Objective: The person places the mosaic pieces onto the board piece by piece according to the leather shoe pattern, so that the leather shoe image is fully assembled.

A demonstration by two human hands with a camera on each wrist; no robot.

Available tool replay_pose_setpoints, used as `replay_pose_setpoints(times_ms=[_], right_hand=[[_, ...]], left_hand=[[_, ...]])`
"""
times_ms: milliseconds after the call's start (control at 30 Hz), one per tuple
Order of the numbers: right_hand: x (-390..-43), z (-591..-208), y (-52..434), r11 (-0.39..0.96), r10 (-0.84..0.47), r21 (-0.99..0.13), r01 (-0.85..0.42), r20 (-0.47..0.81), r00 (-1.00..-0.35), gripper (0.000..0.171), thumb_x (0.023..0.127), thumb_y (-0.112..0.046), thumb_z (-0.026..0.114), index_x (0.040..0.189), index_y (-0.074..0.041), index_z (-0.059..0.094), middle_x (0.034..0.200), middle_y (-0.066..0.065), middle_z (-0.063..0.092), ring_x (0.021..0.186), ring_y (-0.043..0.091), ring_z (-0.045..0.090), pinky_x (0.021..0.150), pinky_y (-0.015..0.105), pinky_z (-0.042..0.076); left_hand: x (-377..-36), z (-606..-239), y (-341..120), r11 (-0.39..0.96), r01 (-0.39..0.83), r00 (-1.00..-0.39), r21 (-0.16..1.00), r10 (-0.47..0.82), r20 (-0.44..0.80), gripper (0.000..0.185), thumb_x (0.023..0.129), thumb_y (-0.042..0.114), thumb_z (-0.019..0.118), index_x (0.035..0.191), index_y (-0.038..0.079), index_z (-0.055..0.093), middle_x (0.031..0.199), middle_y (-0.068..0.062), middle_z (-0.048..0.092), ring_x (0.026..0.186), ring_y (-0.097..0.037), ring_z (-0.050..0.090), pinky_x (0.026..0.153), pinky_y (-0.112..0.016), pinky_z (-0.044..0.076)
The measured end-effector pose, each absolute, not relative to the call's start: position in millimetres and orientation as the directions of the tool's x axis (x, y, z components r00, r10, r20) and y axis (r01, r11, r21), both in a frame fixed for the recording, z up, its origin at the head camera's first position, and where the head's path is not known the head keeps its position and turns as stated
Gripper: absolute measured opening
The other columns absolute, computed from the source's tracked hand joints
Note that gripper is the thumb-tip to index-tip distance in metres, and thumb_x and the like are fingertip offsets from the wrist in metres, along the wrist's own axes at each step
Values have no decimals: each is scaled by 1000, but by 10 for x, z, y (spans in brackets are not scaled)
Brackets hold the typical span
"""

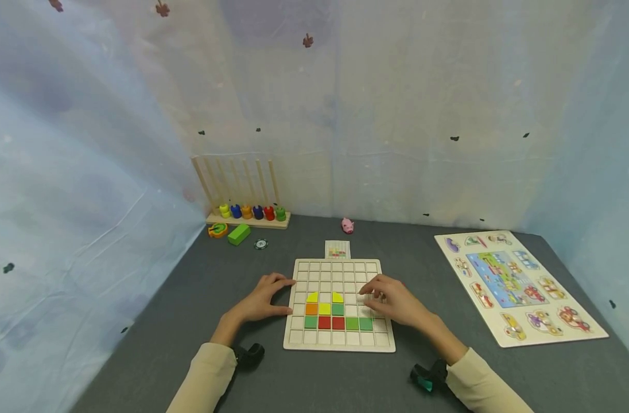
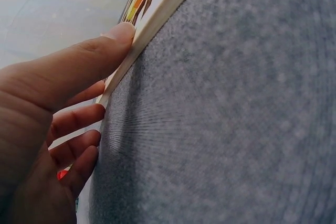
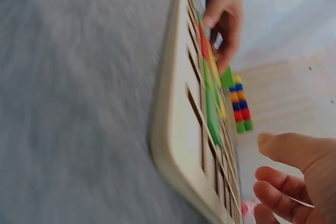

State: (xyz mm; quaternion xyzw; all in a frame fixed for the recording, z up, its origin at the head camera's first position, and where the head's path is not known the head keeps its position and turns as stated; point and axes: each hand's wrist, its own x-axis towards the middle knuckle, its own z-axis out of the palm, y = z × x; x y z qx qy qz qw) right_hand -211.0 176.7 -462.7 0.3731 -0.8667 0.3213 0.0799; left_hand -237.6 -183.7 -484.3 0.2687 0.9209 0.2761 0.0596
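A pale wooden grid board (image 1: 340, 338) lies on the grey felt in front of me. Coloured square tiles (image 1: 337, 323) fill part of its lower rows, with two yellow rounded pieces above them. My left hand (image 1: 273, 295) rests against the board's left edge. In the left wrist view its thumb (image 2: 89, 61) lies along the board's rim (image 2: 157, 19). My right hand (image 1: 381, 298) is over the board's right half, fingers loosely bent, nothing visible in it. The right wrist view shows the board (image 3: 173, 129) edge-on, the tiles (image 3: 212, 114), and my right hand (image 3: 273, 158) empty.
A small pattern card (image 1: 337, 249) lies just beyond the board. At the back left are a peg rack with coloured rings (image 1: 247, 212), a green block (image 1: 239, 234), an orange ring (image 1: 217, 230) and a small disc (image 1: 261, 244). A pink pig (image 1: 348, 225) stands behind. A vehicle peg puzzle (image 1: 516, 284) lies right.
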Motion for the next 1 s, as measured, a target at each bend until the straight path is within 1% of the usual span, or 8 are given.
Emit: replay_pose_setpoints(times_ms=[100, 200, 333, 433, 600, 700, 800, 1000], right_hand=[[-2078, -4581, 1914, 540, -570, -493, -682, 383, -727, 19, 87, -15, 67, 105, -7, 67, 95, 4, 60, 72, 14, 52, 61, 25, 43], [-2051, -4554, 2058, 563, -548, -481, -672, 391, -739, 22, 84, -12, 69, 105, -7, 67, 95, 5, 60, 72, 18, 53, 62, 28, 45], [-2020, -4539, 2234, 585, -536, -466, -663, 392, -748, 26, 82, -10, 71, 107, -6, 66, 100, 6, 62, 82, 22, 58, 68, 38, 49], [-1998, -4546, 2343, 601, -536, -457, -656, 379, -754, 29, 80, -10, 73, 108, -7, 65, 102, 5, 62, 84, 22, 58, 69, 39, 49], [-1966, -4565, 2489, 618, -543, -474, -627, 318, -777, 34, 77, -10, 76, 109, -8, 65, 99, 5, 60, 80, 17, 51, 67, 32, 44], [-1944, -4562, 2561, 635, -551, -488, -599, 258, -794, 38, 77, -14, 77, 112, -8, 63, 93, 3, 56, 78, 15, 47, 66, 27, 39], [-1923, -4549, 2628, 662, -550, -480, -575, 210, -808, 42, 76, -19, 78, 113, -7, 62, 88, 1, 52, 77, 14, 45, 65, 25, 36], [-1892, -4522, 2750, 688, -550, -490, -535, 129, -825, 41, 73, -22, 80, 108, -7, 63, 86, 0, 52, 75, 12, 47, 64, 26, 40]], left_hand=[[-2378, -4844, -1838, 699, 469, -845, 540, 534, 43, 68, 78, 44, 72, 136, 17, 48, 128, -6, 42, 114, -25, 34, 96, -50, 32], [-2381, -4849, -1842, 692, 479, -840, 540, 540, 53, 68, 79, 44, 72, 136, 17, 48, 128, -6, 42, 114, -25, 34, 96, -51, 32], [-2382, -4853, -1846, 691, 480, -840, 541, 540, 55, 68, 79, 44, 72, 136, 17, 48, 128, -6, 42, 115, -25, 34, 96, -51, 32], [-2384, -4858, -1848, 693, 477, -842, 541, 537, 54, 68, 78, 44, 72, 136, 17, 49, 128, -5, 42, 115, -25, 34, 97, -51, 32], [-2381, -4858, -1843, 695, 476, -843, 539, 536, 53, 68, 78, 44, 72, 136, 17, 49, 127, -5, 42, 114, -25, 34, 96, -51, 32], [-2377, -4851, -1843, 693, 477, -842, 540, 537, 53, 68, 78, 44, 73, 136, 16, 49, 127, -5, 42, 114, -25, 35, 96, -51, 32], [-2375, -4848, -1843, 689, 480, -839, 543, 541, 56, 68, 78, 44, 73, 136, 16, 49, 126, -5, 43, 114, -25, 35, 96, -50, 32], [-2378, -4849, -1842, 693, 476, -842, 541, 537, 52, 68, 78, 44, 73, 136, 16, 49, 126, -5, 43, 114, -25, 35, 96, -50, 32]])
